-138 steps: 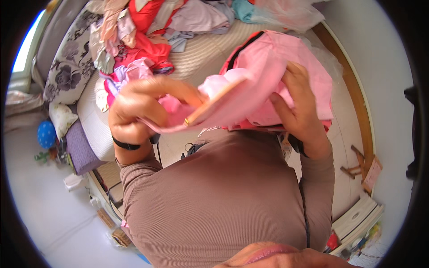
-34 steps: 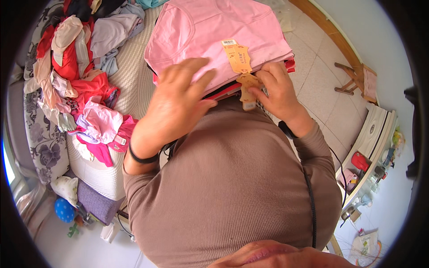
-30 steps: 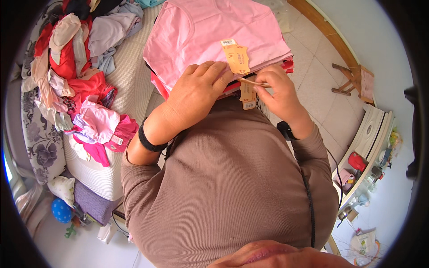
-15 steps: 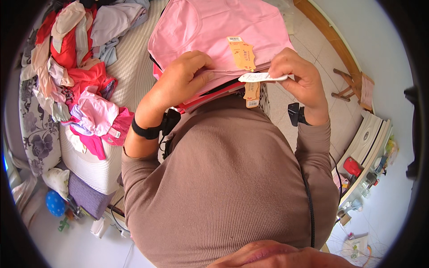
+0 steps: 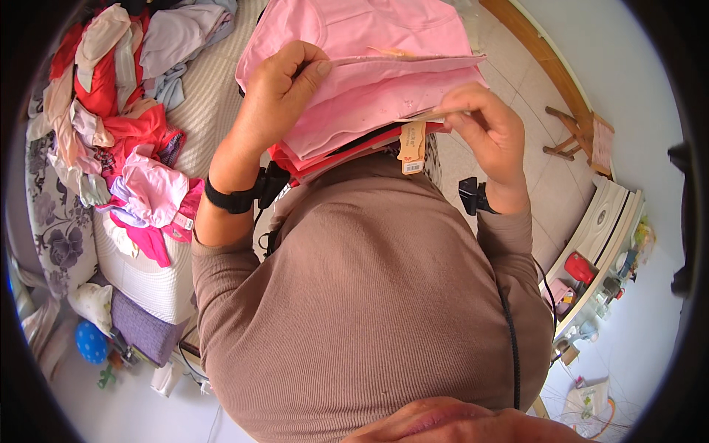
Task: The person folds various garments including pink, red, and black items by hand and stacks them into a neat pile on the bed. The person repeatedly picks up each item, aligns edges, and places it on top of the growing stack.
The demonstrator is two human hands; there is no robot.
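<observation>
A pair of pink briefs (image 5: 391, 33) lies on top of a stack of pink, black and red garments (image 5: 325, 161) in front of my chest. My left hand (image 5: 284, 85) pinches the upper layer of the briefs' waistband at its left and lifts it, so the inner pink cloth shows. To the right, my right hand (image 5: 484, 129) holds a thin card tag (image 5: 427, 116) between thumb and fingers, seen nearly edge-on at the lower edge of the cloth. Below it hangs an orange tag (image 5: 412, 148). Another orange tag is mostly hidden behind the raised waistband.
At left, a heap of loose clothes (image 5: 122, 111) covers part of a cream quilted seat cover (image 5: 203, 81). A wooden folding stool (image 5: 591, 140) stands on the tiled floor at right, near a white cabinet (image 5: 591, 229) with small items. A blue balloon (image 5: 91, 342) is at lower left.
My left hand has moved up and raised the waistband, opening the briefs and covering the upper orange tag. The card in my right hand has tilted from face-up to edge-on.
</observation>
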